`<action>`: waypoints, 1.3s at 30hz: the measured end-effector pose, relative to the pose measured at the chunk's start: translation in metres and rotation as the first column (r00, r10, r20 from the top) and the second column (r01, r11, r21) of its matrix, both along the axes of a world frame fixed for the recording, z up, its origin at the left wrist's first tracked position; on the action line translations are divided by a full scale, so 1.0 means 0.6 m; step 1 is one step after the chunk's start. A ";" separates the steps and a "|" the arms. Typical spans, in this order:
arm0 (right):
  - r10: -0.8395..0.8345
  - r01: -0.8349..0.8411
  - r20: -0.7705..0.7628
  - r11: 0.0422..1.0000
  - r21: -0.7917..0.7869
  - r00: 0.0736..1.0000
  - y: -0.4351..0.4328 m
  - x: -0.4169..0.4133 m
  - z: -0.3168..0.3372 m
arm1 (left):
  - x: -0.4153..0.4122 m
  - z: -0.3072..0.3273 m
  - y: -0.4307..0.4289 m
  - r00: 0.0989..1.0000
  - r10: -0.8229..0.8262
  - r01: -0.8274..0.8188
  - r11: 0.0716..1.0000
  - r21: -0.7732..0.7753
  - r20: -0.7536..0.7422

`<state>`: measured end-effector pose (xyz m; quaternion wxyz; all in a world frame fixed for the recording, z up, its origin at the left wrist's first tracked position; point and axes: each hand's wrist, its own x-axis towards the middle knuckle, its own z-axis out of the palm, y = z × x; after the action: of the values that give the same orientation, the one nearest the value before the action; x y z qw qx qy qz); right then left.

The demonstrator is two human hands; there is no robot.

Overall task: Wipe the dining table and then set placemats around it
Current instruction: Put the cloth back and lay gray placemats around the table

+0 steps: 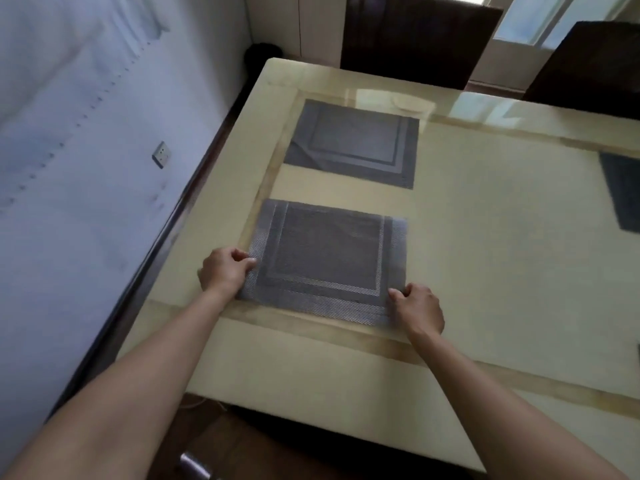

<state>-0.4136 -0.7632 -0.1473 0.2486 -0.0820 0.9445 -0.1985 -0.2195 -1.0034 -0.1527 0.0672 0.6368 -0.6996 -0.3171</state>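
The dining table [485, 258] has a glossy cream top with a tan band [381, 344] inlaid parallel to its edges, and window glare brightens the top toward 1 o'clock. Three grey woven placemats with pale striped borders lie flat on it. The near placemat [325, 265] is at 8 o'clock with its near edge touching the band, the far placemat [353, 143] is apart from it at 10 o'clock just inside the band's corner, and a third placemat [623, 192] at 3 o'clock is cut off by the frame edge.
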 end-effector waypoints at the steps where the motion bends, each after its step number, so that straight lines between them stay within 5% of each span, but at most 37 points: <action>1: 0.002 -0.002 0.001 1.000 0.006 1.000 -0.001 0.001 -0.001 | 0.002 0.000 -0.004 1.000 -0.014 0.014 1.000 0.002 0.000; 10: 0.076 -0.076 -0.009 0.997 0.002 0.997 0.002 0.005 -0.003 | 0.015 0.005 -0.025 0.992 -0.124 0.123 0.991 0.051 0.020; 39: 0.140 -0.140 -0.041 0.990 0.007 0.989 0.008 0.007 -0.016 | 0.008 0.008 -0.008 0.999 -0.042 0.042 0.999 0.015 0.006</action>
<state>-0.4097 -0.7583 -0.1566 0.2426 -0.1517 0.9418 -0.1768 -0.2147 -1.0083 -0.1479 0.0539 0.6235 -0.7106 -0.3216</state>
